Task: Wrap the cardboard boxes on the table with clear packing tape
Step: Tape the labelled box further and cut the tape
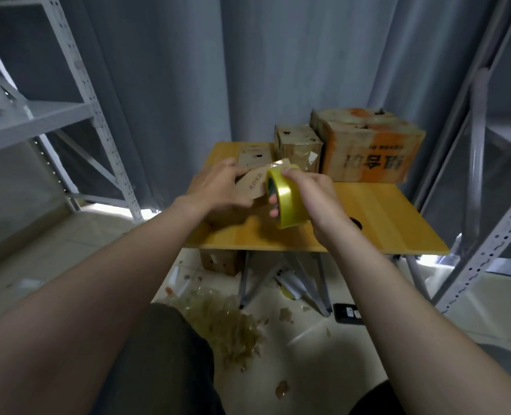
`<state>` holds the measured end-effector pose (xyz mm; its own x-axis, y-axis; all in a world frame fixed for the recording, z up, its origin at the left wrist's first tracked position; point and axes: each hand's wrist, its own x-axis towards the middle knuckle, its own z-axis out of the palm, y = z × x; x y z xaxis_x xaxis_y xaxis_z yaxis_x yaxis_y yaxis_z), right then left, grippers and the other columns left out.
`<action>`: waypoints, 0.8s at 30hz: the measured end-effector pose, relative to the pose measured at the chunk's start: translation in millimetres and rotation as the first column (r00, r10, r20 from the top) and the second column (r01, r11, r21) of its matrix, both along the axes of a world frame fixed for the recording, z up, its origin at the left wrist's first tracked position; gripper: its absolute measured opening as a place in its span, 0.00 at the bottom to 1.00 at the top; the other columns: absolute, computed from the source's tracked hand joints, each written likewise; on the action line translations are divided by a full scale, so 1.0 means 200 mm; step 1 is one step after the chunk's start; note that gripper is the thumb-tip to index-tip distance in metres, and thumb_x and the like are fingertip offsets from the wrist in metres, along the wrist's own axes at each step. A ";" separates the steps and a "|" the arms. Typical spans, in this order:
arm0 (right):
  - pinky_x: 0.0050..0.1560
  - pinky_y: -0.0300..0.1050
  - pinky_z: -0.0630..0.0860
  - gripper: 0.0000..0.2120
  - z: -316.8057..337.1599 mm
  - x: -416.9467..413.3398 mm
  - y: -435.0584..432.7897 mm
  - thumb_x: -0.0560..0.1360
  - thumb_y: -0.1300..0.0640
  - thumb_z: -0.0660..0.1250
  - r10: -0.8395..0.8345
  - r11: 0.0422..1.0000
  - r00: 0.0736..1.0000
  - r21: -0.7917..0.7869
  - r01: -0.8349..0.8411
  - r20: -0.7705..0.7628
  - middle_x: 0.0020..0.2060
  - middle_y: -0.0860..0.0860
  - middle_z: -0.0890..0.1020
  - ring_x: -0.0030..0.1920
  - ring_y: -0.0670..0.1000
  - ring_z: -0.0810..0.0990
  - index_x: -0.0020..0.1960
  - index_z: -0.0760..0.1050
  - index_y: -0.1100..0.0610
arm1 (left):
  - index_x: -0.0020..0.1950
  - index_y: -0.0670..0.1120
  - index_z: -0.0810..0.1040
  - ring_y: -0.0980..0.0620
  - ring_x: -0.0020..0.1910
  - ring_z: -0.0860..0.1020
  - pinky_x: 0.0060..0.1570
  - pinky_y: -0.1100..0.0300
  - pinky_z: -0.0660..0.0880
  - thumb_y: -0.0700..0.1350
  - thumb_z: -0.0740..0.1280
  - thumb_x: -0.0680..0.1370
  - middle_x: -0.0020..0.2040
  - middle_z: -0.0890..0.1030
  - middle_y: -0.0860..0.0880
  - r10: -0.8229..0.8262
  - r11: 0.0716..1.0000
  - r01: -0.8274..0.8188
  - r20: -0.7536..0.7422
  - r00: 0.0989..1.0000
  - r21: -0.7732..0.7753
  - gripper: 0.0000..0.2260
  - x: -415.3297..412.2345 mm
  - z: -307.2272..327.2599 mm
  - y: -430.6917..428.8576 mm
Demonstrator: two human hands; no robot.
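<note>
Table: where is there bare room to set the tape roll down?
The table is bare on its right half, between the big orange box and the front edge, apart from a dark round spot. The back is crowded: a middle box and a small box stand beside the orange one.

Upside-down dark characters on the orange box [368, 158]; tiny print on the held box [252, 184], both illegible.

At frame centre my left hand [218, 187] hides much of the small brown cardboard box [252, 184], its print unreadable; my right forearm [335, 235] covers most of a black object [357, 224].
</note>
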<state>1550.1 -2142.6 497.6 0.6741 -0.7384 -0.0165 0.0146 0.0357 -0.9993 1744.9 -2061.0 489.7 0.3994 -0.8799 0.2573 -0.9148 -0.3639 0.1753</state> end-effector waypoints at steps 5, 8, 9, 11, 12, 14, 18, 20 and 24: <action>0.46 0.57 0.83 0.14 0.02 0.08 -0.11 0.83 0.49 0.66 -0.024 0.998 0.999 -0.050 0.025 0.027 0.37 0.60 0.86 0.34 0.59 0.85 0.53 0.81 0.61 | 0.80 0.63 0.63 0.44 0.66 0.74 0.45 0.53 0.66 0.59 0.70 0.77 0.71 0.75 0.51 -0.047 0.992 0.036 0.094 0.994 0.119 0.32 0.05 0.00 -0.12; 0.46 0.58 0.84 0.15 -0.01 0.10 -0.17 0.83 0.49 0.65 -0.054 0.998 0.999 -0.024 0.054 0.002 0.36 0.59 0.86 0.33 0.58 0.84 0.55 0.80 0.61 | 0.81 0.62 0.61 0.44 0.71 0.72 0.52 0.50 0.73 0.65 0.65 0.79 0.77 0.70 0.51 -0.027 0.984 0.004 0.130 0.991 0.179 0.32 0.06 -0.06 -0.19; 0.45 0.57 0.84 0.16 -0.01 0.10 -0.18 0.84 0.48 0.65 -0.063 0.998 0.998 -0.014 0.063 0.010 0.35 0.59 0.86 0.33 0.58 0.84 0.55 0.79 0.61 | 0.82 0.62 0.61 0.44 0.72 0.72 0.56 0.49 0.74 0.68 0.64 0.78 0.78 0.69 0.52 -0.009 0.983 -0.016 0.134 0.991 0.182 0.33 0.07 -0.09 -0.21; 0.42 0.54 0.84 0.15 -0.01 0.11 -0.20 0.84 0.48 0.65 -0.067 0.998 0.998 -0.018 0.067 0.007 0.35 0.59 0.85 0.32 0.57 0.84 0.55 0.79 0.61 | 0.81 0.63 0.61 0.44 0.73 0.71 0.59 0.48 0.75 0.71 0.62 0.78 0.79 0.68 0.54 0.005 0.986 -0.026 0.128 0.992 0.166 0.34 0.09 -0.12 -0.23; 0.41 0.53 0.84 0.15 -0.01 0.11 -0.20 0.84 0.48 0.65 -0.069 0.997 0.998 -0.028 0.069 -0.010 0.34 0.59 0.85 0.32 0.57 0.84 0.54 0.80 0.60 | 0.81 0.64 0.61 0.45 0.73 0.71 0.59 0.48 0.75 0.71 0.62 0.78 0.79 0.68 0.54 0.000 0.987 -0.019 0.119 0.993 0.158 0.33 0.11 -0.13 -0.23; 0.41 0.53 0.83 0.14 -0.02 0.11 -0.19 0.83 0.48 0.66 -0.077 0.996 0.996 -0.057 0.074 -0.042 0.34 0.59 0.85 0.32 0.57 0.84 0.52 0.79 0.59 | 0.81 0.65 0.61 0.45 0.74 0.70 0.60 0.48 0.74 0.70 0.63 0.78 0.79 0.68 0.55 -0.018 0.987 0.005 0.079 0.997 0.158 0.32 0.13 -0.12 -0.24; 0.45 0.56 0.84 0.17 -0.08 0.09 -0.17 0.83 0.46 0.65 -0.090 0.995 0.994 -0.037 0.088 -0.059 0.35 0.59 0.86 0.33 0.57 0.84 0.51 0.81 0.60 | 0.80 0.67 0.61 0.45 0.75 0.69 0.63 0.48 0.73 0.72 0.62 0.77 0.80 0.67 0.55 -0.021 0.982 0.018 0.012 1.000 0.185 0.33 0.16 -0.12 -0.27; 0.48 0.57 0.85 0.19 -0.12 0.08 -0.16 0.83 0.44 0.65 -0.100 0.995 0.988 -0.038 0.096 -0.121 0.35 0.58 0.86 0.33 0.57 0.85 0.53 0.81 0.61 | 0.80 0.68 0.61 0.45 0.76 0.68 0.65 0.47 0.72 0.73 0.62 0.76 0.80 0.66 0.55 -0.010 0.980 0.016 -0.031 0.999 0.198 0.33 0.18 -0.13 -0.27; 0.52 0.58 0.85 0.22 -0.20 0.07 -0.16 0.82 0.43 0.65 -0.108 0.994 0.972 -0.028 0.105 -0.210 0.34 0.56 0.87 0.34 0.56 0.87 0.59 0.78 0.63 | 0.80 0.68 0.60 0.44 0.76 0.68 0.67 0.46 0.71 0.73 0.60 0.77 0.81 0.66 0.54 -0.009 0.975 0.020 -0.051 0.999 0.221 0.32 0.20 -0.13 -0.28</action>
